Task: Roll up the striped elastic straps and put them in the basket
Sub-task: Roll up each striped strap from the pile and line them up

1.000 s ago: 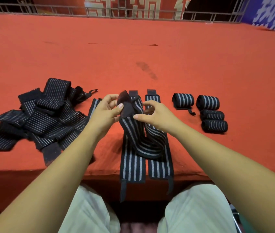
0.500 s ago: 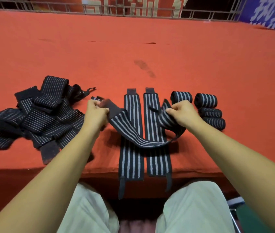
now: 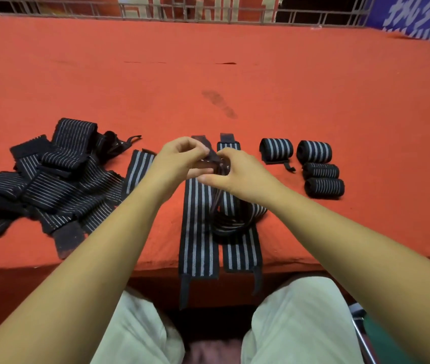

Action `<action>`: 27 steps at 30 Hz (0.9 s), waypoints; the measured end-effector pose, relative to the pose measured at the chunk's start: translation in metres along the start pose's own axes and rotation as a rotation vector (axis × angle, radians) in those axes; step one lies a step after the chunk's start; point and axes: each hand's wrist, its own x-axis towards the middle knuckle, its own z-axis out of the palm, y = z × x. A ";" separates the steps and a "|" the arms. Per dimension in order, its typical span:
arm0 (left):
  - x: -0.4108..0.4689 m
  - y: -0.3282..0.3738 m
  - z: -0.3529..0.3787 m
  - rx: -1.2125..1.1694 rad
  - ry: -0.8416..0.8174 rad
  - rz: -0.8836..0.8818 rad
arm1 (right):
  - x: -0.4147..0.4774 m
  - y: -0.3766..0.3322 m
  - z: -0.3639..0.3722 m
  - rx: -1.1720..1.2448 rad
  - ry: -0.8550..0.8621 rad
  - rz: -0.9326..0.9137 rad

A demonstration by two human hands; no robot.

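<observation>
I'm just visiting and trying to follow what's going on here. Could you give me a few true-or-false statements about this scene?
1. The left hand and the right hand hold one strap between them. True.
2. Four rolled straps lie on the table to the person's right. True.
3. The unrolled straps are heaped on the person's right. False: the loose pile lies on the left.
4. A basket stands on the table. False: no basket is in view.

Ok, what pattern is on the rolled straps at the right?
The rolled straps are black with pale grey stripes; the head view shows it.
</observation>
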 end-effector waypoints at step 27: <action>-0.025 -0.016 0.010 -0.266 -0.637 -0.177 | 0.034 0.094 -0.085 0.546 0.453 0.423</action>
